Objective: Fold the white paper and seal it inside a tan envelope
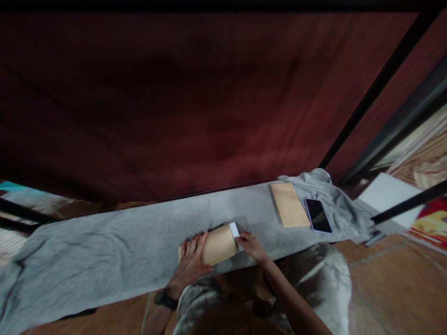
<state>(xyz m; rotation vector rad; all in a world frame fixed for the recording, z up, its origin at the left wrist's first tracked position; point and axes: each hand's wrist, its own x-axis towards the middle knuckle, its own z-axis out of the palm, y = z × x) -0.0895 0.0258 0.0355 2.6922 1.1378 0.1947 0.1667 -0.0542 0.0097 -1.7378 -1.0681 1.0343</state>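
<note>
A tan envelope [219, 244] lies on a grey cloth [115, 242] in front of me. My left hand [190, 261] rests flat on its left end, fingers spread, holding it down. My right hand [248, 244] pinches a white paper [234, 230] that sticks out of the envelope's right end.
A stack of tan envelopes [289, 204] lies further right on the cloth, with a dark phone [318, 216] beside it. A dark red curtain [174, 102] hangs behind. White sheets [387, 195] lie on the tiled floor [391, 284] at the right.
</note>
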